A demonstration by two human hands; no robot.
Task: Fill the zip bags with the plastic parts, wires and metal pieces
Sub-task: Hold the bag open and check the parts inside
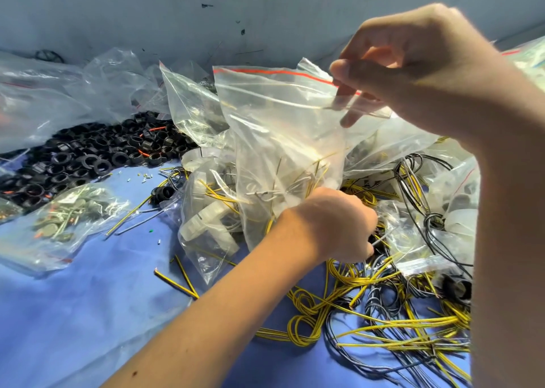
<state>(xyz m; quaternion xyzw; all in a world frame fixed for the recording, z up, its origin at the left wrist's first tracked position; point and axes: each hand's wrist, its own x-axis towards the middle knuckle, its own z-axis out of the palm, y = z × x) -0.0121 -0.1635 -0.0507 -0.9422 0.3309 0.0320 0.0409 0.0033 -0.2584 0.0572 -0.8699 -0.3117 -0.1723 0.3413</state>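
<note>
Clear plastic zip bag with a red strip along its mouth (280, 122) is hanging upright at frame centre. Its mouth is lifted toward upper right and its bottom is sagging onto the heap below. Thin yellow wires and pale plastic bits are showing through its lower half.

Right hand (427, 72) is pinching the bag's top edge at upper right, thumb on the near film and fingers behind it, and is carrying the bag's weight.

Left hand (336, 225) is lying just below and in front of the bag's bottom, fingers curling down into the tangle of yellow-striped and grey wires (383, 314). The fingertips are hidden, so I cannot tell whether it is gripping a bundle.

Judgement: this is a gather-and-load step. It will probably go best if the mouth is spread wide, one loose coil is lifted clear of the tangle, and it is fed in end-first so the stiff ends do not snag the film.

Further out, a second clear bag of translucent white plastic parts (206, 228) is leaning against the first on its left. A bag of round grey metal pieces (59, 222) is lying at left. A heap of black plastic threaded rings (88, 157) is spreading across upper left. All of it is sitting on the blue worktop (88, 314).
</note>
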